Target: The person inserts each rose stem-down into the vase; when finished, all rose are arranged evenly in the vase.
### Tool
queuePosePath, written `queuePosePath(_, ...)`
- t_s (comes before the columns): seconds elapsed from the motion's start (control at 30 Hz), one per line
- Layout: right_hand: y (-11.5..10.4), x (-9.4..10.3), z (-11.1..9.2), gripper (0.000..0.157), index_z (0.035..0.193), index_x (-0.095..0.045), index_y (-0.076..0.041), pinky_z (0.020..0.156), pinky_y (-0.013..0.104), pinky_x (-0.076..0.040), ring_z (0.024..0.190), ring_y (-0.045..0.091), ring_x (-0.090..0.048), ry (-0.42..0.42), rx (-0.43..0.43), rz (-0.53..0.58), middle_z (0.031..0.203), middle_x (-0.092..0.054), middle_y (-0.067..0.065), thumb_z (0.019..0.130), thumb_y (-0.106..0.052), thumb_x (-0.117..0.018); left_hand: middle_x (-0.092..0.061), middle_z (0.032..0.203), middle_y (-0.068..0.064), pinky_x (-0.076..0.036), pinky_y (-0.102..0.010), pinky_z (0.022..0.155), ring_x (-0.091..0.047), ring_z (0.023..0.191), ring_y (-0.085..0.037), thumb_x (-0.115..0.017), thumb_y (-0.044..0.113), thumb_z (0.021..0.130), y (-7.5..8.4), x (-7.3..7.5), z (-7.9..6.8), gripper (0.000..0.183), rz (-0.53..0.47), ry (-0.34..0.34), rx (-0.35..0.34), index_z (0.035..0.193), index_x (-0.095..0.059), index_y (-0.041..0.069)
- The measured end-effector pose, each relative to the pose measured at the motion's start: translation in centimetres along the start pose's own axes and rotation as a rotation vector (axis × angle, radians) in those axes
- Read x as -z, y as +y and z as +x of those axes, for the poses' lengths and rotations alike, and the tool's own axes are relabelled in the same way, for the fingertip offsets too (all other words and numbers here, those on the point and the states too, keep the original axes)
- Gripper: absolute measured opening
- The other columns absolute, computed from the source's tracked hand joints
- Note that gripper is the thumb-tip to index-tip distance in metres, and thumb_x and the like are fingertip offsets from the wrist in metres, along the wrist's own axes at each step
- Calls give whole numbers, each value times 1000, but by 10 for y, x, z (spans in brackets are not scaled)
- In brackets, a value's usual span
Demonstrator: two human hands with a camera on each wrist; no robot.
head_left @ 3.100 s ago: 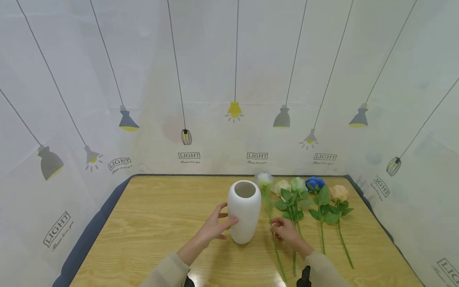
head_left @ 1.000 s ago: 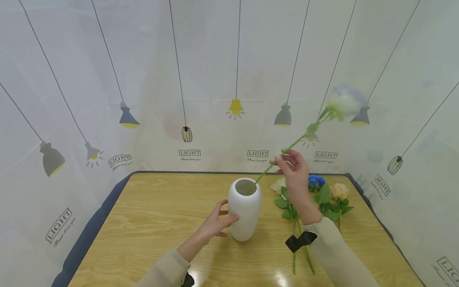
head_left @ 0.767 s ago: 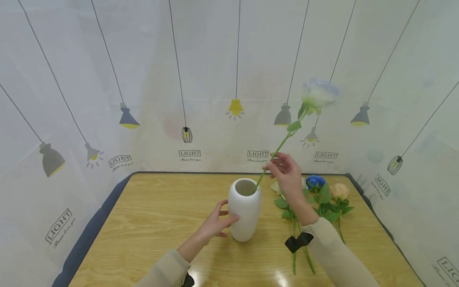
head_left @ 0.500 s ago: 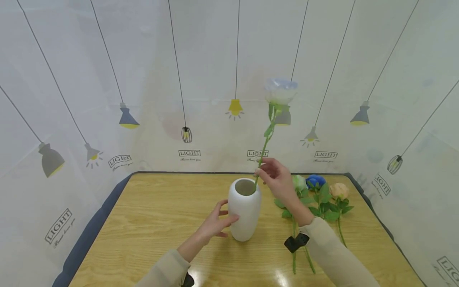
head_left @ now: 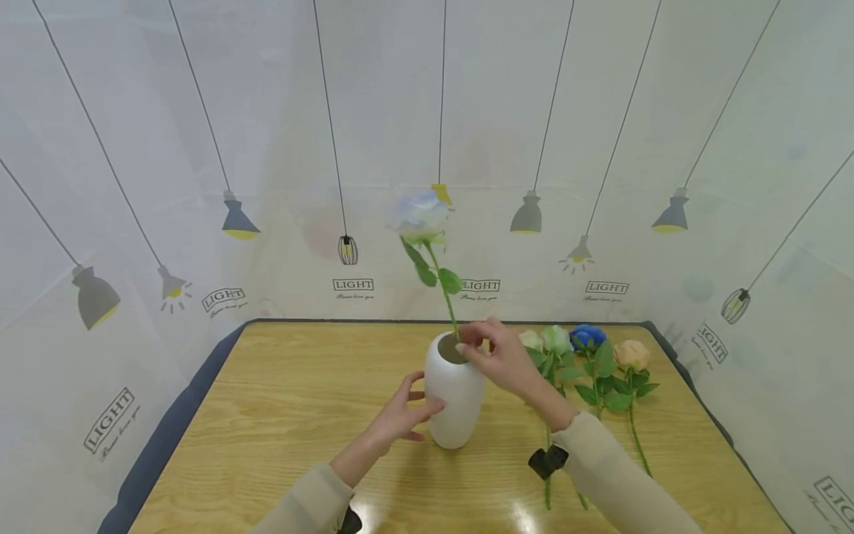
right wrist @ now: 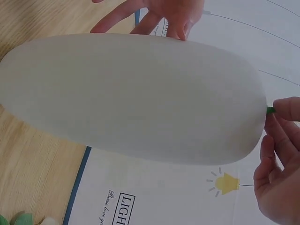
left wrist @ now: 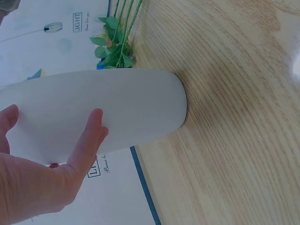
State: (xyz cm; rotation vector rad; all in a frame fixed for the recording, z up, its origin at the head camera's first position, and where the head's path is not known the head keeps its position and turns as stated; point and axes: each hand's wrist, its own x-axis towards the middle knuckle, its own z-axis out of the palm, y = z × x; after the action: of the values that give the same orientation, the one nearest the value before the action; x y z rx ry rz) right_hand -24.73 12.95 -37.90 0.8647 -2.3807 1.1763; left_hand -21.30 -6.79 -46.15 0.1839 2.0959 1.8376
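A tall white vase point(head_left: 455, 411) stands upright on the wooden table. My left hand point(head_left: 392, 424) holds its left side, thumb across the front; the left wrist view shows thumb and fingers spread along the vase's wall point(left wrist: 136, 101). A white rose with pale blue petal edges point(head_left: 422, 215) leans left above the vase, its lower stem inside the mouth. Right at the rim, my right hand point(head_left: 503, 360) pinches the stem between thumb and fingers. In the right wrist view only a short bit of green stem point(right wrist: 270, 110) shows between thumb and vase; the stem's end is hidden inside.
Right of the vase lie a cream rose point(head_left: 531, 340), a pale green rose point(head_left: 557, 339), a blue rose point(head_left: 588, 337) and a peach rose point(head_left: 631, 355), stems toward the near edge. A lamp-printed backdrop point(head_left: 373, 148) surrounds the table point(head_left: 287, 415) at the back and sides.
The white-blue rose was lifted from the table, its stem brought into the vase mouth, then swung from leaning right to leaning left and lowered. My left hand has stayed on the vase.
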Motion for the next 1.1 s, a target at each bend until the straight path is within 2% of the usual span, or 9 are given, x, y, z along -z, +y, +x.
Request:
queuePosePath(0.17,3,-5,-1,10,87,-66,-4,55,33,-42,70,15,-46,-9,46,-39,76,-54,-2,79,-11,-65,-33,127,-27,-50,-44,62,-47,100,-41,-64,36,80,1,0,-1,78,0,-3,0,137,-19,8)
queuePosePath(0.3,4,-9,-3,9,84,-67,-5,60,34,-41,77,18,-46,-4,67,-93,84,-58,3,79,-13,-66,-34,126,-27,-50,-43,62,-47,100,-41,-64,38,80,1,-1,0,78,8,-1,5,137,-19,8)
queuePosePath(0.47,3,-10,-4,9,79,-68,-6,72,39,-37,90,24,-43,-6,32,-156,95,-56,8,78,-15,-65,-35,126,-27,-50,-43,62,-48,101,-42,-64,39,80,1,-1,0,79,15,4,10,137,-20,8)
queuePosePath(0.83,0,-9,-3,11,75,-70,-8,66,34,-33,84,21,-40,-33,-52,-194,99,-54,9,76,-17,-63,-35,125,-27,-50,-43,62,-48,100,-41,-65,39,79,1,-1,-1,79,12,7,11,137,-20,8)
queuePosePath(1.0,2,-9,-3,11,78,-70,-6,67,35,-33,85,22,-40,-39,-39,-199,100,-54,11,75,-13,-62,-33,126,-27,-50,-44,62,-46,102,-43,-64,39,79,2,-1,-1,80,10,0,13,137,-19,8)
queuePosePath(1.1,3,-7,-4,11,81,-69,-3,69,38,-34,88,25,-41,-28,-16,-164,100,-54,13,75,-8,-61,-32,127,-27,-50,-44,62,-45,103,-44,-64,39,80,2,0,-1,80,2,-7,13,138,-18,8)
